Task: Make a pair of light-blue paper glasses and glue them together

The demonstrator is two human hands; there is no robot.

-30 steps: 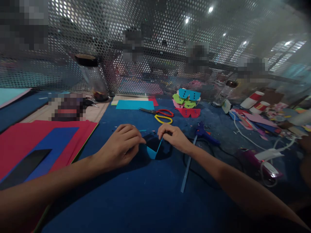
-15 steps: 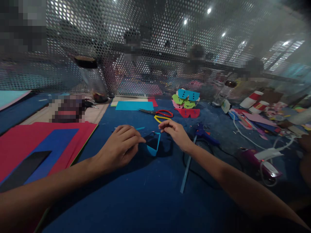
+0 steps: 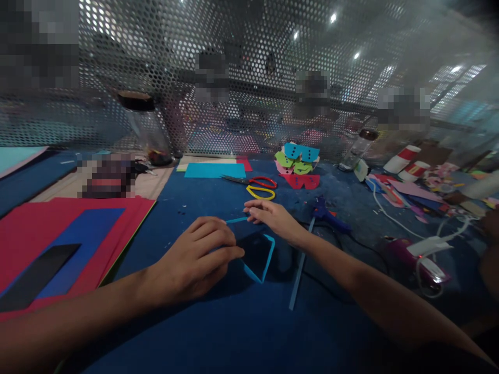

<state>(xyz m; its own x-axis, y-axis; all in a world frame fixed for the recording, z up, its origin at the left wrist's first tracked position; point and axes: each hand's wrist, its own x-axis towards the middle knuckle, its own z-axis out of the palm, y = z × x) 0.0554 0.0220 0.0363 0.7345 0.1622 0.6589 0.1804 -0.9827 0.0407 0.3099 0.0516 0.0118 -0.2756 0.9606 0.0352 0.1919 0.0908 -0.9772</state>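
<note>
A folded light-blue paper strip (image 3: 268, 259) stands bent at angles over the blue table, its left part hidden behind my left hand (image 3: 206, 254). The fingers of that hand are closed on the strip, palm down. My right hand (image 3: 275, 221) has its fingertips together at the far stretch of the same strip, just left of the hot glue gun. A straight light-blue strip (image 3: 298, 280) lies under my right forearm. Beyond the hands rest scissors (image 3: 249, 182) with one red and one yellow handle loop.
A blue glue gun (image 3: 329, 217) with a dark cord lies at the right, near a purple device (image 3: 423, 265) with a white cable. Coloured paper masks (image 3: 302, 151) and blue paper (image 3: 214, 170) lie at the back. Red sheets (image 3: 23, 223) cover the left; a glass jar (image 3: 146, 130) stands behind.
The folded strip has come nearer to me and slightly right with my left hand. My right hand has shifted a little left, its fingertips now at the strip's far stretch.
</note>
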